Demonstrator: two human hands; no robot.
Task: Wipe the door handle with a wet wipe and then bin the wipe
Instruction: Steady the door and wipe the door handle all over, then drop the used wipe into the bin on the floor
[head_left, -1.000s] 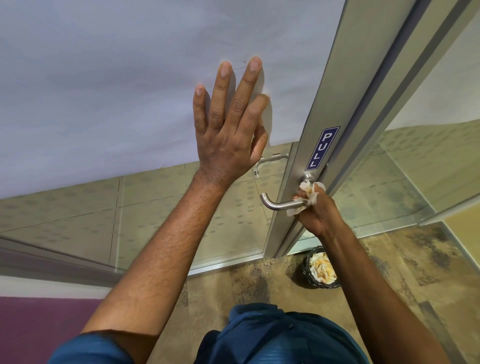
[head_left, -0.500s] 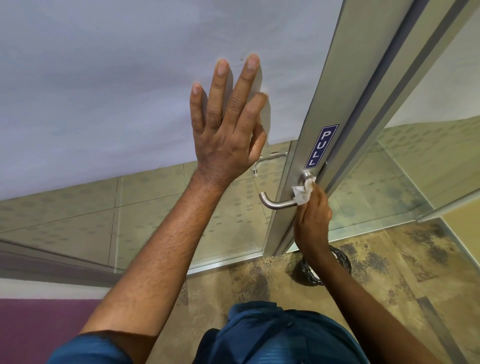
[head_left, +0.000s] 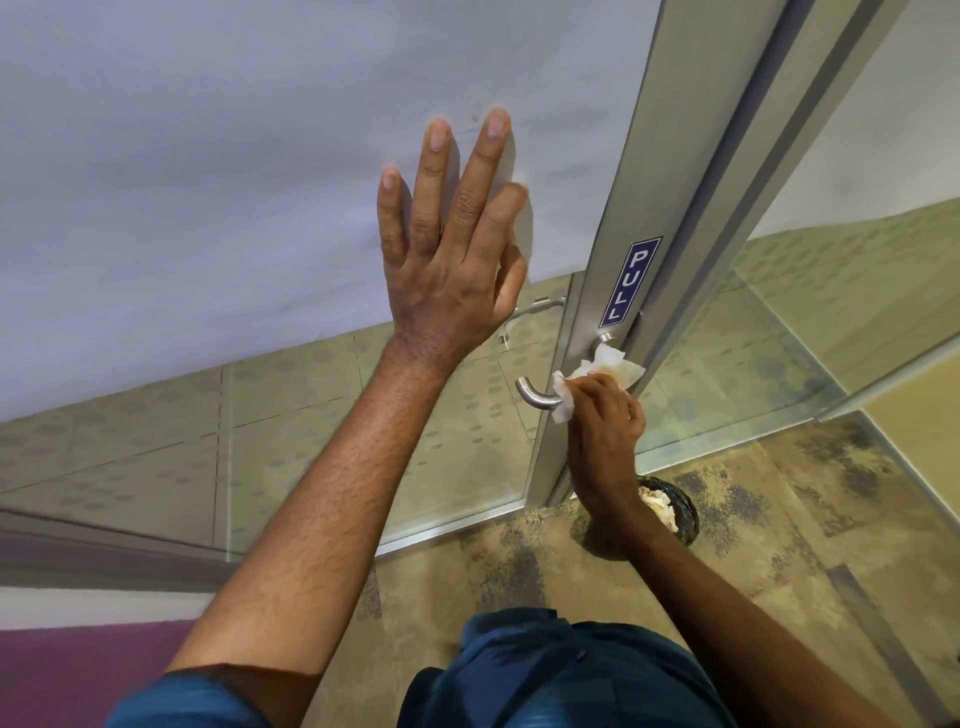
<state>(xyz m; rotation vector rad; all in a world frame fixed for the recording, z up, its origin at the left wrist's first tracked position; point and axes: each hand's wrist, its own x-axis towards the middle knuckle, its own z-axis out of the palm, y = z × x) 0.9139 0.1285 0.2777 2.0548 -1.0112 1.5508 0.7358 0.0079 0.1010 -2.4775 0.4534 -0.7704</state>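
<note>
- Head view, change noted: against the frame half a second earlier, the wet wipe (head_left: 608, 370) has shifted along the door handle (head_left: 540, 397) towards its free curved end, and the right hand (head_left: 605, 436) has come with it. The left hand (head_left: 452, 254) has not moved.
- Head view, right hand: its fingers (head_left: 597, 389) are curled and closed around the wipe, pressing it onto the shaft of the handle. The wipe bunches out above and to the left of those fingers; only the bent tip of the handle shows bare, just left of them.
- Head view, left hand: flat on the frosted door panel (head_left: 260, 182), fingers spread, holding nothing, up and to the left of the right-hand fingers. It appears to steady the door.
- Head view, surroundings: the PULL label (head_left: 629, 280) sits on the door frame directly above the wiping fingers. The bin (head_left: 675, 512) stands on the floor below the right wrist, partly hidden by the forearm, with crumpled paper visible inside.
- Progress, as judged: wiping is under way, not shown complete; the curved tip seems not yet covered. Remaining: finish the handle, then drop the wipe into the bin. The wipe is in hand, not binned.
</note>
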